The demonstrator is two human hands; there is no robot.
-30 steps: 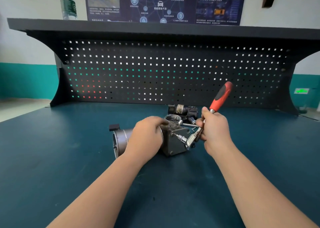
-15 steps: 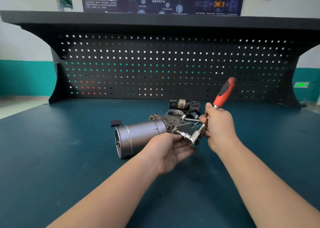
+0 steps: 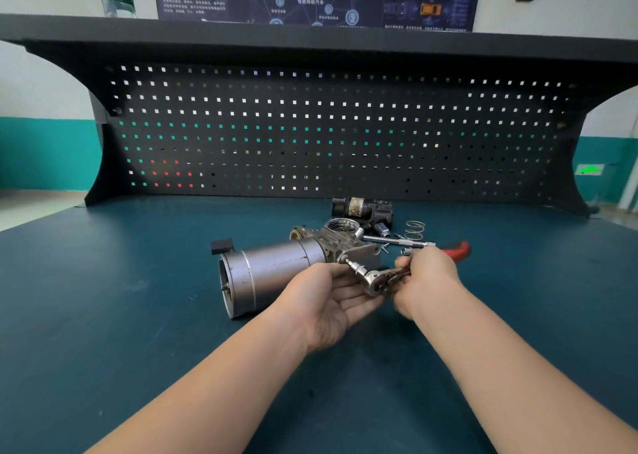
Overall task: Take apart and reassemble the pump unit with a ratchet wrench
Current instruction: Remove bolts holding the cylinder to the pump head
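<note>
Pump (image 3: 276,274) lies at frame centre on bench (image 3: 103,315), cylinder end toward lower left. Left hand (image 3: 331,301), palm up, fingers loosely curled, cradles pump's near side. Right hand (image 3: 424,277) grips ratchet (image 3: 376,282) near head, bit on bolt at pump's right block. Step looks like turning bolt; loosening or tightening, cannot tell. Next stroke needs pump held steady. Behind, upper centre: black part (image 3: 362,208), spring (image 3: 414,229), extension bar (image 3: 393,241) crowd handle's swing.
</note>
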